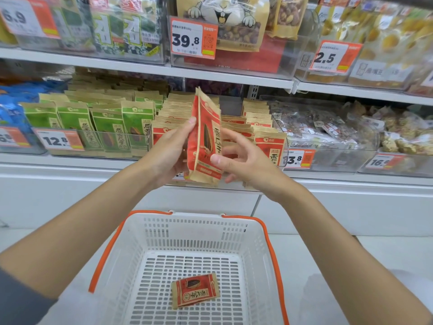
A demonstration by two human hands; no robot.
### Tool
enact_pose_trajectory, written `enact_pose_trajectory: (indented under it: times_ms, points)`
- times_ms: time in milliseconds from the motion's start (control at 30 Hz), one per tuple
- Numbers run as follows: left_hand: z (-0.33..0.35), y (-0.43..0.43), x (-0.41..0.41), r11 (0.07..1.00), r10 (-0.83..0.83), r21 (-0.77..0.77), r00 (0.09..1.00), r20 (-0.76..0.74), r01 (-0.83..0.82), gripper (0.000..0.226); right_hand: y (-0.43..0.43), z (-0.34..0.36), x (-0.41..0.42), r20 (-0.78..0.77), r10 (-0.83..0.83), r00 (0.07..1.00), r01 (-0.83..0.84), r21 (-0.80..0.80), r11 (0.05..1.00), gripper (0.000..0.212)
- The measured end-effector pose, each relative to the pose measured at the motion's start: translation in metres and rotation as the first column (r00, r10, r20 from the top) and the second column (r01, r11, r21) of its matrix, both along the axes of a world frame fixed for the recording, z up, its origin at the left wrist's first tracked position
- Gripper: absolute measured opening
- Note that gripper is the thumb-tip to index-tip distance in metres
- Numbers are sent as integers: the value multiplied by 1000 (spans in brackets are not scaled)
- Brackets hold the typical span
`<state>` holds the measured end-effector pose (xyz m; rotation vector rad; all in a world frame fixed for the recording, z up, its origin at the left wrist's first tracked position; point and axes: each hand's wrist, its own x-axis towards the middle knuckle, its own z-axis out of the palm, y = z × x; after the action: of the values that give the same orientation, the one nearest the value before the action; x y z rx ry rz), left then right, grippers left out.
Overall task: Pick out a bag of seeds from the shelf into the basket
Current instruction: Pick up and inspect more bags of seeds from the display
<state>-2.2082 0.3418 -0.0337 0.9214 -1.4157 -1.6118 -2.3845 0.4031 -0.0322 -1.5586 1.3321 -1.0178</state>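
Observation:
A red and brown bag of sunflower seeds (206, 139) is held upright in front of the middle shelf, turned edge-on. My left hand (172, 148) grips its left side with fingers curled round it. My right hand (241, 158) is at its right side, thumb touching the front near the bottom, fingers loosely spread behind. More red seed bags (262, 127) stand in rows on the shelf behind. Below, a white basket (164, 233) with orange handles holds one small red seed bag (195, 292) lying flat on its bottom.
Green seed bags (103, 127) stand left of the red ones behind a clear divider. Clear bins of mixed snacks (328, 132) fill the right side. The upper shelf (140, 66) carries seaweed and nut packs. Orange price tags (193, 38) line the shelf edges.

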Motion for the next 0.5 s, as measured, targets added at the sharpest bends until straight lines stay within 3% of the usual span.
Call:
enact_pose_trajectory:
  times_ms: [100, 267, 367, 500]
  points:
    - [-1, 0, 0, 1000, -28, -15, 998, -50, 28, 38, -3, 2, -5, -35, -112, 993, 111, -46, 993, 86]
    - [0, 2, -2, 991, -130, -7, 991, -38, 130, 47, -4, 2, -6, -67, -173, 983, 168, -74, 983, 87]
    - [-1, 0, -2, 994, -93, -59, 996, 10, 93, 32, -5, 0, -5, -85, -181, 980, 173, -95, 980, 87]
    - [-2, -2, -3, 995, -80, -54, 997, -11, 80, 30, -6, 8, -9, -193, -218, 957, 196, -126, 972, 98]
